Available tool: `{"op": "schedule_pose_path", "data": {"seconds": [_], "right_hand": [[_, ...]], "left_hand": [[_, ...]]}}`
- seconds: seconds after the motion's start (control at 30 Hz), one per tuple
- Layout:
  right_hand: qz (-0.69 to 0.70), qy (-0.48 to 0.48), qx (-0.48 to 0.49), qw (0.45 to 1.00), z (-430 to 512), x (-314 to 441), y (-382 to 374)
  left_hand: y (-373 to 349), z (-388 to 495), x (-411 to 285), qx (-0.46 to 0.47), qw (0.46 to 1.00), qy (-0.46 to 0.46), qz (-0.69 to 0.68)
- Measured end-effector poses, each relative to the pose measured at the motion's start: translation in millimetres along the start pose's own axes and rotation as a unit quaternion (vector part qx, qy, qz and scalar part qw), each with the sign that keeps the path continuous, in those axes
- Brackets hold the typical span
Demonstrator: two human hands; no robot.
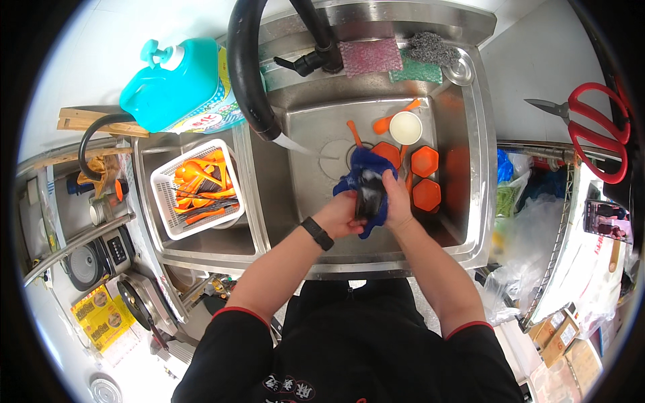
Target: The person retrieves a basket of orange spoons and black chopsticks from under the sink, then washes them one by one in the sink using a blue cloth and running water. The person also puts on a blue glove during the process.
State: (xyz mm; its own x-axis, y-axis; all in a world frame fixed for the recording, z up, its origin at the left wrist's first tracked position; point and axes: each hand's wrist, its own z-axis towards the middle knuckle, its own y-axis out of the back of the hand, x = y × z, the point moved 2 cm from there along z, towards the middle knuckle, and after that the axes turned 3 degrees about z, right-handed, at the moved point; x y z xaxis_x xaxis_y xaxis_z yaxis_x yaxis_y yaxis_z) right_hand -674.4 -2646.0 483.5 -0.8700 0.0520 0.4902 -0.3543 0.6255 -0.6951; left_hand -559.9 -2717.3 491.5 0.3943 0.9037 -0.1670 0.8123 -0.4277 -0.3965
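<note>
Over the sink basin (312,216), my left hand (338,214) grips a dark dish (372,194) with white suds on its surface. My right hand (398,199) holds a wet blue cloth (370,160) that wraps around and under the dish. The dish's exact shape is partly hidden by cloth and fingers. Beyond and to the right of my hands lie orange hexagonal dishes (425,161), orange spoons (385,123) and a round cream-coloured cup (405,128). Water (297,146) runs from the black faucet (252,75) onto the basin floor, left of the cloth.
In the left basin, a white plastic basket (164,201) holds orange spoons and dark chopsticks. A turquoise pump jug (176,85) stands behind it. Pink (370,56) and green scouring pads (415,73) and steel wool (432,48) line the back ledge. Red-handled scissors (599,131) are at right.
</note>
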Motion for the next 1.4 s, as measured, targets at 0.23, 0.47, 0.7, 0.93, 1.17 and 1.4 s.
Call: {"op": "schedule_pose_path", "data": {"seconds": [0.23, 0.47, 0.7, 0.93, 1.17, 1.4], "right_hand": [[-0.097, 0.106, -0.082, 0.986, 3.4, -27.7, 8.3], [0.021, 0.112, -0.209, 0.971, 4.6, -52.3, 11.7], [-0.013, -0.005, -0.236, 0.972, -6.5, -55.3, 42.5], [-0.049, -0.072, -0.245, 0.966, -3.4, -61.9, 65.3], [-0.227, -0.048, -0.160, 0.959, -29.3, -11.5, 44.0], [-0.226, -0.015, -0.190, 0.955, -75.0, 46.2, 54.4]], "left_hand": [[-15.6, 23.6, 9.3, -0.143, 0.944, -0.288, 0.075], [10.8, 40.3, -4.3, -0.304, 0.745, -0.480, 0.351], [40.7, 36.2, -16.9, -0.235, 0.662, -0.335, 0.628], [70.3, 83.8, 7.3, -0.263, 0.725, -0.390, 0.503], [132.4, 172.9, 8.1, -0.412, 0.880, -0.164, 0.169], [119.9, 184.4, 21.3, -0.369, 0.881, -0.209, -0.212]]}}
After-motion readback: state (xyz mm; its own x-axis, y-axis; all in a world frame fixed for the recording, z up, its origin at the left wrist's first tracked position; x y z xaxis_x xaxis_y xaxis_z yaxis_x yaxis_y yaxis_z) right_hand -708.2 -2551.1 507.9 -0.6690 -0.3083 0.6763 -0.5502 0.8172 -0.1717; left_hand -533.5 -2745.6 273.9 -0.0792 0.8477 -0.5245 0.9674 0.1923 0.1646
